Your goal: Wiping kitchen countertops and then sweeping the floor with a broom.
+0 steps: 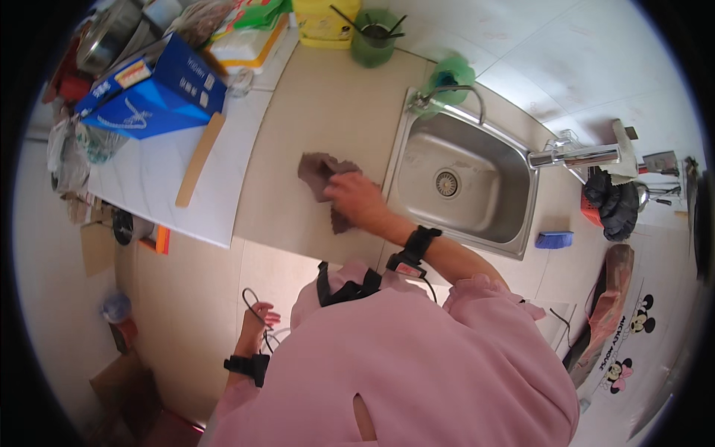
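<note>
My right hand (356,199) presses down on a crumpled greyish-brown cloth (315,170), which lies on the beige countertop (304,100) left of the sink. Part of the cloth is hidden under the hand, and its lower end shows below the fingers. Low at my left side hangs my left hand (262,318), fingers apart and holding nothing. A thin black cable passes close by it. Each wrist wears a black strap with a small device.
A stainless steel sink (475,179) with a curved faucet (480,103) lies right of the cloth. On the white marbled surface at left stand a blue box (167,92) and a wooden strip (200,162). A blue brush (554,239) rests right of the sink; a green container (373,47) stands behind.
</note>
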{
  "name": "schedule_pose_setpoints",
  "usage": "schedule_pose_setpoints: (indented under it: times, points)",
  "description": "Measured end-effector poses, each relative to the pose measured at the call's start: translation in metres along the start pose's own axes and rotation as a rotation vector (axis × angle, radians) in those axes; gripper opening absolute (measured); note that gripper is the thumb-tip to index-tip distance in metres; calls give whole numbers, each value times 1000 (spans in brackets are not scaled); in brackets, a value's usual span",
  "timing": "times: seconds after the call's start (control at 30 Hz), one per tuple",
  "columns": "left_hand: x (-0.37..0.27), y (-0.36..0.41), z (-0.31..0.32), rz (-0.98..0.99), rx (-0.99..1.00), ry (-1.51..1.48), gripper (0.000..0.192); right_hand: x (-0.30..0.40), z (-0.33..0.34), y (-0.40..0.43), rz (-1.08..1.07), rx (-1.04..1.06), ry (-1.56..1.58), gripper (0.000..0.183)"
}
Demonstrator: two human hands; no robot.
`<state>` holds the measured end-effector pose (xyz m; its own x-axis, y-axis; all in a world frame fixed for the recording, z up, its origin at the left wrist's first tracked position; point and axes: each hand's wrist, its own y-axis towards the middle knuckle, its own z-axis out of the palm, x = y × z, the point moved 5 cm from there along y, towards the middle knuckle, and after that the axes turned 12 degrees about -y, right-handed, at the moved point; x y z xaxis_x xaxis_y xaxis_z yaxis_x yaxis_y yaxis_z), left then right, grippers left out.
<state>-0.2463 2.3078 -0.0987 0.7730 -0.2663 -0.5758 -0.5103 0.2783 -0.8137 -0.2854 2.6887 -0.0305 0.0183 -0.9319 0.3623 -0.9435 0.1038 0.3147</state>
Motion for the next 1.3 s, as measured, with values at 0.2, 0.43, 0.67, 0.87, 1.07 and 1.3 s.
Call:
schedule_pose_setpoints:
  times: [0.2,0.43,0.67,0.87,1.07,1.3]
  points:
    - [6,-10,-9,-140,-98,161,20,-24,41,-7,-316,80,-253,31]
    - [47,12,-43,15,-117,515,17,-118,14,33,-1,43,-329,33]
    - [23,-3,11,219,129,1232,15,-201,-42,-18,637,-135,461,32]
    - [41,31,12,76,-18,1018,15,-299,-163,-96,949,-647,437,28]
    - [48,30,20,9,-92,975,15,-374,-195,-110,988,-677,-88,40]
    - [61,11,20,-71,-157,951,15,-413,-120,-71,993,-146,-652,38]
